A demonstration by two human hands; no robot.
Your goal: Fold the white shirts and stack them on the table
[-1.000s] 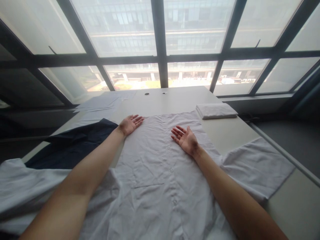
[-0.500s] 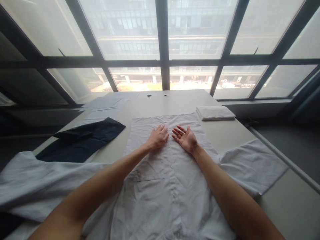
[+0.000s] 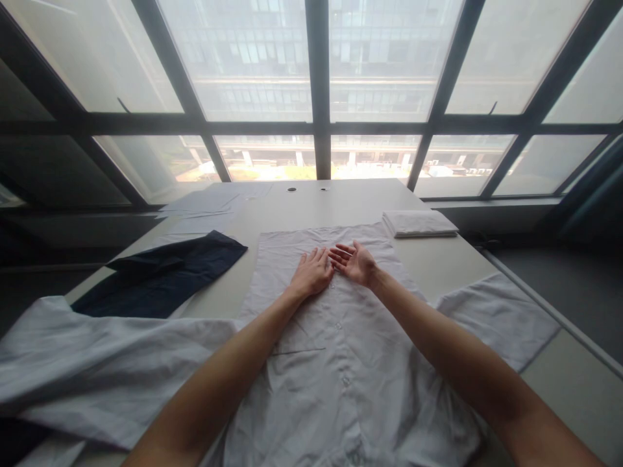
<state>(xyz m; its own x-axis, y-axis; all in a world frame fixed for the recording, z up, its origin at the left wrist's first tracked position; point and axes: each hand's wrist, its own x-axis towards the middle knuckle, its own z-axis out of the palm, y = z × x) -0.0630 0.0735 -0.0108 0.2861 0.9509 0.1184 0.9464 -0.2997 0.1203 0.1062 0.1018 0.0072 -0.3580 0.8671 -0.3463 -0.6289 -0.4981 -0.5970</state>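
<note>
Head view: the white shirt [image 3: 341,363] lies spread on the counter [image 3: 302,207], its length running away toward the window. The left hand [image 3: 311,274] lies palm down and the right hand [image 3: 355,263] palm up on its far half, almost touching, both open and gripping nothing.

— How's the left hand [image 3: 311,274]?
— Flat, palm down, fingers straight and together.
— And the right hand [image 3: 355,263]?
— Just beside it, palm up, fingers spread, tips by the left's. Left arm [image 3: 233,370] and right arm [image 3: 452,363] reach forward, converging.

Both hands [image 3: 335,269] on shirt [image 3: 341,350], folded cloth [image 3: 418,222] behind-right
</note>
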